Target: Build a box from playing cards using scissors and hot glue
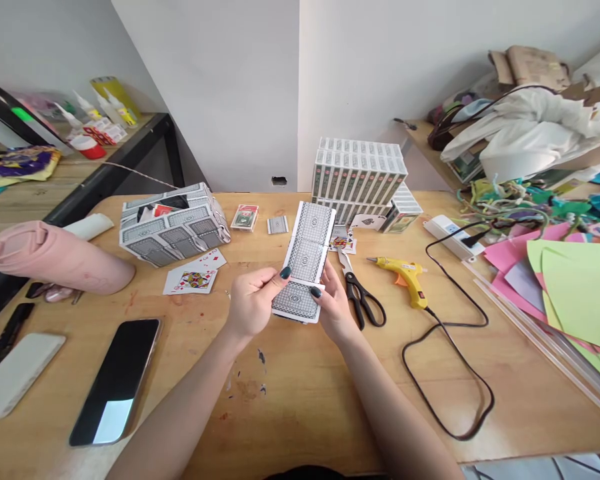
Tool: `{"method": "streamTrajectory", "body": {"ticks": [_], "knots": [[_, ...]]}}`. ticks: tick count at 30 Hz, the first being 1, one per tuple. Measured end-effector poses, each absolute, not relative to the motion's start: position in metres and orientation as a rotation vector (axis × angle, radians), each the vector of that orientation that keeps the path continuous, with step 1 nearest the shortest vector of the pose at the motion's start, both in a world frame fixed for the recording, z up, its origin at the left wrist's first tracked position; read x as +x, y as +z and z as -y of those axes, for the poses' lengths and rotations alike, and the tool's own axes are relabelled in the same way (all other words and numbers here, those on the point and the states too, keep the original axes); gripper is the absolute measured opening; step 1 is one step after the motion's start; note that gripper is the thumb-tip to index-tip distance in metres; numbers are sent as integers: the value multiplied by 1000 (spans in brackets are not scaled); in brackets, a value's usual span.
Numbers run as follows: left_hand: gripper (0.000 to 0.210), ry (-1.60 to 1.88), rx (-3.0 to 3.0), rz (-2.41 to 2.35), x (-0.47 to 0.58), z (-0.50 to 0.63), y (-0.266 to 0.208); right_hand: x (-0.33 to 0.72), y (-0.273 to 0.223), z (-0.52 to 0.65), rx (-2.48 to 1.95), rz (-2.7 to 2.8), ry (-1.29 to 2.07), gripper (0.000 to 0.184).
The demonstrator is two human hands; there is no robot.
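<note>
Between my two hands, above the middle of the table, is a long panel of playing cards [307, 250], backs facing me, set end to end in a strip. My left hand [254, 300] grips its lower left edge, thumb on top. On the lower right edge, my right hand [336, 303] is closed with its thumb over the bottom card. Loose playing cards [193, 280] lie face up to the left, and one card [278, 225] lies face down behind. A box covered in cards [173, 233] stands at the back left. Black-handled scissors [363, 297] lie beside my right hand.
A yellow glue gun [405, 275] with a looping black cord lies right, near a white power strip [453, 237]. Stacked card packs [357, 173] stand at the back. A pink bottle [65, 257] and a phone [117, 380] lie left. Coloured paper [575, 287] covers the right edge.
</note>
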State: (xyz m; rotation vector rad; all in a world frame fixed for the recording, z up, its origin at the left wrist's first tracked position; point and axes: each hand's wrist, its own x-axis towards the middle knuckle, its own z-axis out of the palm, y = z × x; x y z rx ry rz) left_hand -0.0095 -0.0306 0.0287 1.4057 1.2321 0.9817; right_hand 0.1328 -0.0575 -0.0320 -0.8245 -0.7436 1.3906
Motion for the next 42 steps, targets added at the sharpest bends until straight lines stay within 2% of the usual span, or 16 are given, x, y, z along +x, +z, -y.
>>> {"method": "streamTrajectory", "body": {"ticks": [4, 7, 10, 14, 24, 29, 33, 42], "knots": [[45, 981, 1379, -1178, -12, 27, 26, 133, -30, 58, -826, 730, 1400, 78], [45, 806, 1150, -978, -18, 20, 25, 134, -27, 59, -823, 706, 1427, 74], [39, 607, 1001, -830, -25, 14, 24, 134, -25, 59, -839, 704, 1441, 75], [33, 508, 908, -772, -31, 9, 25, 133, -24, 59, -829, 694, 1459, 76], [33, 581, 893, -970, -23, 13, 33, 135, -26, 59, -784, 686, 1477, 68], [28, 625, 1113, -972, -26, 14, 39, 137, -27, 57, -811, 691, 1453, 77], [23, 417, 1223, -911, -33, 10, 38, 139, -28, 56, -800, 704, 1435, 87], [27, 473, 1151, -915, -24, 17, 36, 142, -30, 55, -757, 743, 1391, 87]]}}
